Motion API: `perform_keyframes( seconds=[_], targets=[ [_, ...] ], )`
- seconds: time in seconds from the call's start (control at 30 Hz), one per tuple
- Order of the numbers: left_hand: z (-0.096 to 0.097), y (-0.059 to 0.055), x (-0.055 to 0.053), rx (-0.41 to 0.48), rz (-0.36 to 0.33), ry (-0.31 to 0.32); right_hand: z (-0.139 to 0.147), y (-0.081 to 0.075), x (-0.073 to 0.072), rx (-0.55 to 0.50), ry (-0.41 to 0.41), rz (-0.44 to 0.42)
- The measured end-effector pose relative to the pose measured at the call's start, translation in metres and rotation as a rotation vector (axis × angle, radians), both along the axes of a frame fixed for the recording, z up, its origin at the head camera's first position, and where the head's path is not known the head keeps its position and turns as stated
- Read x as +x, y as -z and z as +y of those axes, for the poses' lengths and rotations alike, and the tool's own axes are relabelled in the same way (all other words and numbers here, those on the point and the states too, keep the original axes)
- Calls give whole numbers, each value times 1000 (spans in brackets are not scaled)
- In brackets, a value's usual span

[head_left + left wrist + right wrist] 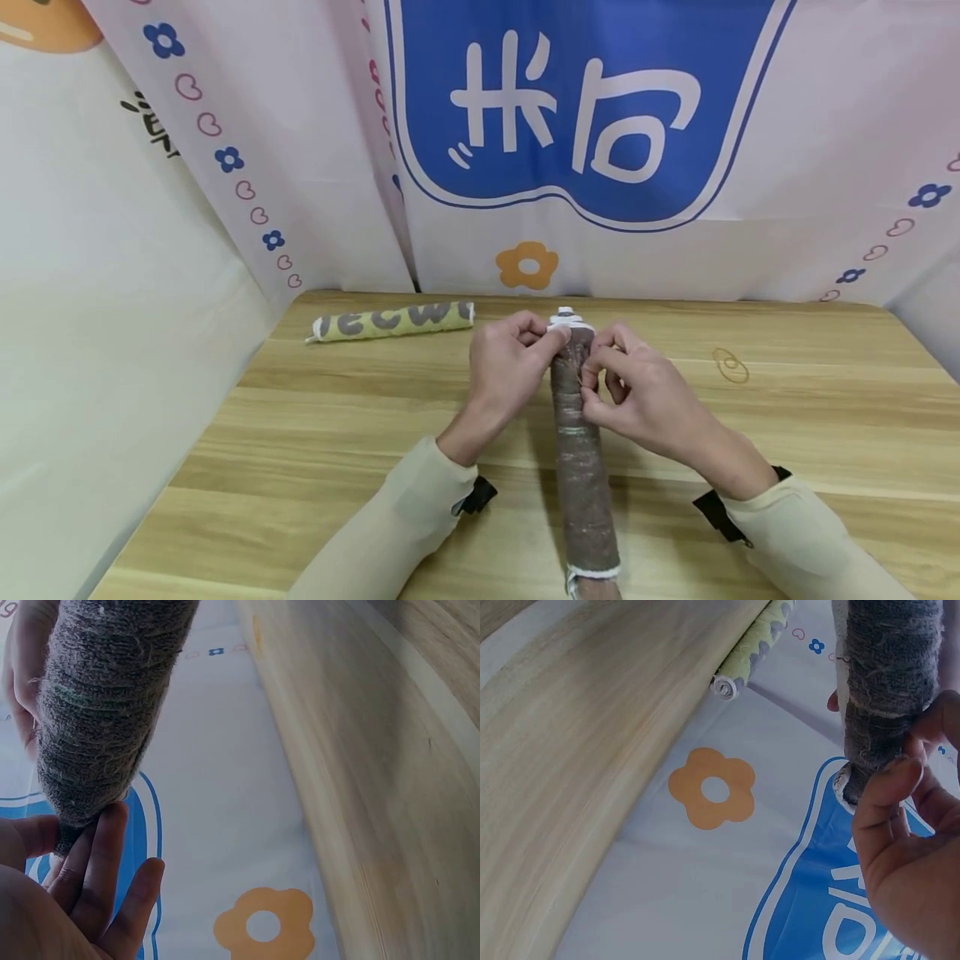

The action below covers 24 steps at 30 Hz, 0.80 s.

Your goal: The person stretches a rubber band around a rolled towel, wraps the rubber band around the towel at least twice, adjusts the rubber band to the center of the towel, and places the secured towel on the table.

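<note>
A long grey-brown rolled towel (587, 492) with white edging at both ends lies lengthwise before me, its far end between my hands. My left hand (510, 362) holds that end, the thumb on top near the white edging; in the left wrist view its fingers (105, 862) reach around the narrow tip. From the right, my right hand (645, 392) pinches a thin yellowish rubber band (579, 379) against the towel's side. In the right wrist view the towel (892, 660) narrows at the fingertips, and the fingers hide much of the band.
A yellow-green rolled towel (393, 322) with grey lettering lies at the table's back left. A loose rubber band (731, 365) lies right of my right hand. Behind the wooden table (300, 467) hangs a white printed sheet (637, 258), its lower part at the table's back edge.
</note>
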<state>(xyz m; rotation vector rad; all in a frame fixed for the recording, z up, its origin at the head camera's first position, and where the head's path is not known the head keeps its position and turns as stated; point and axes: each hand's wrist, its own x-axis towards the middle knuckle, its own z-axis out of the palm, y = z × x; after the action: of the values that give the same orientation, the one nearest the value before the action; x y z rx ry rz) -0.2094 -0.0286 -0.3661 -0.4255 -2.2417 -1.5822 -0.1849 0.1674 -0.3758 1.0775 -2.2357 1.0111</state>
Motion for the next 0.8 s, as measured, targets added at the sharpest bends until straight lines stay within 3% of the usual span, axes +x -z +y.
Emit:
perform_keyframes(
  seconds=[0.4,0.67,0.8],
  targets=[
    [-4,-4,-2,46,-29,-14,2,-2,-1,4,-68,-103],
    [-7,-6,-4,88,-59,-15,2,0,-2,6,-64,-156],
    [-6,-4,-4,94,-60,0,0,4,-2,-5,-30,-118]
  ],
)
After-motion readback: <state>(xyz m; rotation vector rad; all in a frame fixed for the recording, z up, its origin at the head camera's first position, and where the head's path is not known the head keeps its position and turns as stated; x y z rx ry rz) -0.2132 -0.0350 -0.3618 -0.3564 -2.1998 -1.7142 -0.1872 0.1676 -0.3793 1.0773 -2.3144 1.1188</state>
